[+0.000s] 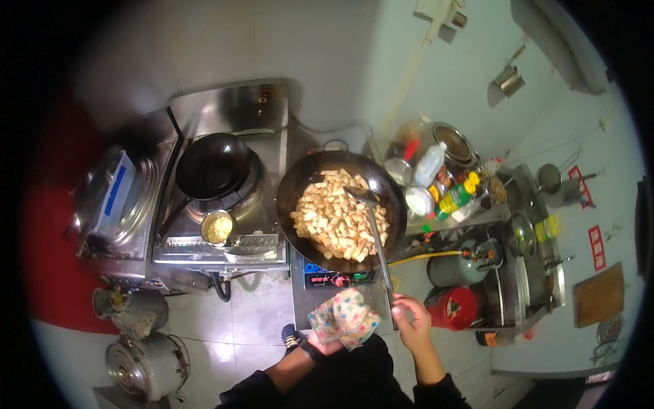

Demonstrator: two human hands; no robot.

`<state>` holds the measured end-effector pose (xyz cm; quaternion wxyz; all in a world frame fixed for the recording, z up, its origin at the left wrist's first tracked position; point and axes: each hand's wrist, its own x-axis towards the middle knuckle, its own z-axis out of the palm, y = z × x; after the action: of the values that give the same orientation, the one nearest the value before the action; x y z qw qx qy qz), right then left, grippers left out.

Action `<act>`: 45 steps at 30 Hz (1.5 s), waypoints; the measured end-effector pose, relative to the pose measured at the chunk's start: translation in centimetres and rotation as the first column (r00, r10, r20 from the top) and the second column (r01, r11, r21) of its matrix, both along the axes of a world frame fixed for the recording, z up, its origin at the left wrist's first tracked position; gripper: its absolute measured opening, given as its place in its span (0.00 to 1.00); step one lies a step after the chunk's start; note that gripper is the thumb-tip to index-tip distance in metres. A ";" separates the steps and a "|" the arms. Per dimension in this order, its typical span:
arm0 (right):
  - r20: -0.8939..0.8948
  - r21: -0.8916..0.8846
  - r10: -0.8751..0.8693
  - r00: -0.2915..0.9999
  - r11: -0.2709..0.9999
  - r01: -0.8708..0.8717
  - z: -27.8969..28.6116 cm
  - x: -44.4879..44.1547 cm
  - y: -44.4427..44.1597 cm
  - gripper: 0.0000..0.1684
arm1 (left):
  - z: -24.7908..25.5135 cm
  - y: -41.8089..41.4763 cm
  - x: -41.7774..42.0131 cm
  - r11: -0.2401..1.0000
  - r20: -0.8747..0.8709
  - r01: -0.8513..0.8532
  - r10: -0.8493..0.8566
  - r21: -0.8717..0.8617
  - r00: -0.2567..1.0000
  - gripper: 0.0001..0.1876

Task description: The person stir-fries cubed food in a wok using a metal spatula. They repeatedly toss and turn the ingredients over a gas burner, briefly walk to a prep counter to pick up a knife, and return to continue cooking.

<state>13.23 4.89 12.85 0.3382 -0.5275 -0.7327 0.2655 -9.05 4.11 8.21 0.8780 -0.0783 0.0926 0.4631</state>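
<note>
A large dark wok (291, 240) full of pale cubed food (332, 220), perhaps tofu, stands before me on a burner. The head of a long-handled metal wok spatula (377, 235) rests in the food at the wok's right side. Its handle slants down to my right hand (413, 319), whose fingers close around the end. Below the wok, my left hand (327, 346) holds a folded cloth with coloured dots (343, 317), which hides most of the fingers. Left of the large wok, a smaller black wok (212, 166) sits tilted on another burner, with a metal bowl of chopped yellowish food (217, 228) in front of it.
Bottles (430, 164), bowls and strainers crowd the counter at right. Beneath are a gas cylinder (457, 269), its yellow hose (424, 256) and a red bucket (460, 308). A lidded steel pot (145, 204) stands far left; another gas cylinder (148, 314) is on the floor below.
</note>
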 end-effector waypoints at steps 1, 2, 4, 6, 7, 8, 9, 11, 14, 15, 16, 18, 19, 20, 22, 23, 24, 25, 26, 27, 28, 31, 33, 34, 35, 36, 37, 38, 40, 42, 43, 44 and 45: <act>0.039 -0.065 -0.139 0.989 0.988 0.141 -2.4 1.0 -0.2 0.34 | -2.0 0.2 0.0 0.993 0.063 0.016 -0.009 -0.117 0.998 0.24; 0.182 -0.102 -0.225 0.957 0.964 0.246 -4.6 1.8 -0.7 0.37 | -3.4 0.6 -0.1 0.990 0.106 0.024 -0.010 -0.138 0.994 0.25; 0.370 -0.186 -0.296 0.881 0.905 0.383 -7.3 2.7 -0.1 0.37 | -4.8 0.8 -0.9 0.991 -0.011 -0.011 0.009 -0.135 1.000 0.26; 0.465 -0.285 -0.274 0.842 0.854 0.436 -8.5 3.3 1.9 0.34 | -7.0 1.9 -0.4 0.991 -0.025 -0.026 0.023 -0.130 0.999 0.26; 0.512 -0.326 -0.259 0.819 0.824 0.464 -9.2 3.7 3.2 0.33 | -8.3 2.8 0.1 0.997 -0.025 -0.039 0.037 -0.072 0.999 0.26; 0.576 -0.185 -0.350 0.739 0.825 0.534 -10.1 6.0 4.7 0.29 | -8.6 4.1 1.0 0.998 -0.058 -0.022 0.018 -0.056 0.998 0.28; 0.575 -0.052 -0.456 0.680 0.809 0.586 -7.0 5.9 5.9 0.23 | -9.7 5.0 1.2 1.000 0.022 -0.006 0.006 -0.005 1.000 0.33; 0.571 0.065 -0.384 0.726 0.902 0.426 -1.6 9.5 8.2 0.18 | -8.9 7.1 2.8 1.000 -0.122 0.017 -0.018 -0.007 0.992 0.36; 0.690 -0.032 -0.157 0.707 0.968 0.247 9.1 11.9 11.3 0.18 | -11.7 10.3 6.2 0.975 -0.401 -0.191 0.131 -0.113 0.907 0.27; 0.750 -0.159 -0.030 0.660 0.961 0.225 12.0 13.2 12.6 0.20 | -11.3 11.2 7.4 0.947 -0.515 -0.298 0.195 -0.124 0.835 0.23; 0.836 -0.141 0.013 0.549 0.971 0.191 15.0 13.8 13.3 0.21 | -11.0 11.6 8.2 0.928 -0.449 -0.294 0.168 -0.228 0.878 0.16; 0.926 0.038 -0.004 0.379 0.996 -0.083 20.4 12.1 16.1 0.21 | -15.3 12.7 8.2 0.880 -0.809 -0.447 0.141 -0.161 0.570 0.11; 0.936 -0.048 0.085 0.342 0.992 -0.114 22.1 15.9 16.7 0.22 | -10.3 11.7 10.7 0.909 -0.855 -0.386 0.068 -0.160 0.514 0.10; 0.902 -0.346 0.221 0.370 0.884 0.314 26.0 9.4 18.5 0.22 | -10.5 11.6 9.7 0.872 -0.902 -0.463 0.060 -0.162 0.428 0.11; 0.858 -0.514 0.448 0.251 0.743 0.428 29.5 9.3 22.5 0.25 | -10.6 12.0 10.8 0.847 -0.949 -0.515 0.041 -0.134 0.314 0.13; 0.838 -0.538 0.507 0.202 0.702 0.467 30.3 7.9 24.3 0.22 | -11.3 11.9 10.8 0.855 -0.967 -0.513 0.063 -0.076 0.248 0.12; 0.810 -0.557 0.565 0.155 0.661 0.503 30.7 5.7 25.7 0.20 | -12.1 12.0 10.6 0.859 -0.980 -0.512 0.088 -0.016 0.179 0.12; 0.817 -0.485 0.575 0.030 0.660 0.573 31.2 0.8 26.1 0.17 | -12.8 12.0 9.7 0.854 -0.989 -0.518 0.108 0.040 0.100 0.12; 0.768 -0.567 0.626 0.135 0.568 0.596 30.8 0.4 27.9 0.20 | -12.9 11.6 9.7 0.861 -0.989 -0.490 0.149 0.139 -0.020 0.12; 0.710 -0.637 0.657 0.255 0.443 0.630 29.5 1.9 28.8 0.24 | -11.6 11.4 10.8 0.862 -0.982 -0.498 0.163 0.095 0.095 0.13; 0.667 -0.702 0.682 0.298 0.442 0.559 27.0 2.9 29.2 0.24 | -10.8 11.0 10.5 0.893 -0.988 -0.443 0.131 0.082 0.081 0.14; 0.597 -0.802 0.548 0.585 0.420 0.425 19.2 4.9 24.6 0.25 | -9.6 10.5 10.3 0.908 -0.996 -0.409 0.085 0.093 -0.036 0.15; 0.436 -0.888 0.256 0.863 0.279 0.366 14.7 4.0 21.1 0.24 | -10.7 10.7 8.7 0.924 -0.999 -0.380 0.042 0.040 -0.005 0.15; 0.327 -0.921 0.159 0.932 0.276 0.276 12.6 5.3 19.1 0.25 | -9.5 10.0 8.9 0.934 -0.997 -0.352 0.071 0.053 0.037 0.15; 0.350 -0.905 0.118 0.929 0.300 0.303 10.2 5.2 17.7 0.25 | -8.0 9.9 8.6 0.940 -0.992 -0.333 0.108 0.079 0.070 0.16; 0.309 -0.904 0.041 0.950 0.322 0.280 8.3 4.1 16.6 0.26 | -8.7 10.0 8.8 0.943 -0.992 -0.320 0.114 0.094 0.045 0.15; 0.252 -0.887 0.018 0.968 0.405 0.223 5.9 4.1 16.1 0.26 | -10.3 10.4 9.1 0.945 -0.985 -0.308 0.147 0.113 0.089 0.14; 0.247 -0.844 0.014 0.969 0.495 0.208 4.2 3.1 16.2 0.26 | -12.7 11.0 9.1 0.944 -0.976 -0.303 0.177 0.133 0.125 0.13; 0.382 -0.701 -0.011 0.924 0.648 0.297 1.4 1.4 16.5 0.27 | -13.9 11.3 9.2 0.949 -0.970 -0.281 0.191 0.143 0.153 0.15; 0.555 -0.449 0.006 0.832 0.844 0.294 -0.1 0.1 16.4 0.27 | -15.1 11.7 8.1 0.966 -0.951 -0.233 0.173 0.112 0.258 0.13; 0.682 -0.271 0.008 0.731 0.931 0.243 -0.6 0.7 16.3 0.27 | -14.0 11.3 8.2 0.976 -0.928 -0.187 0.168 0.110 0.333 0.11; 0.697 -0.231 0.009 0.717 0.949 0.213 0.0 1.6 15.8 0.26 | -10.8 10.3 7.9 0.983 -0.861 -0.174 0.140 0.061 0.489 0.10; 0.707 -0.186 0.026 0.706 0.971 0.151 1.5 1.4 15.6 0.25 | -9.4 9.6 6.7 0.983 -0.851 -0.174 0.137 0.055 0.507 0.10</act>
<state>14.62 20.45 14.36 -0.0217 -0.6490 -0.7517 0.1153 -2.34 13.69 -1.15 0.6736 0.1333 0.5109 0.5172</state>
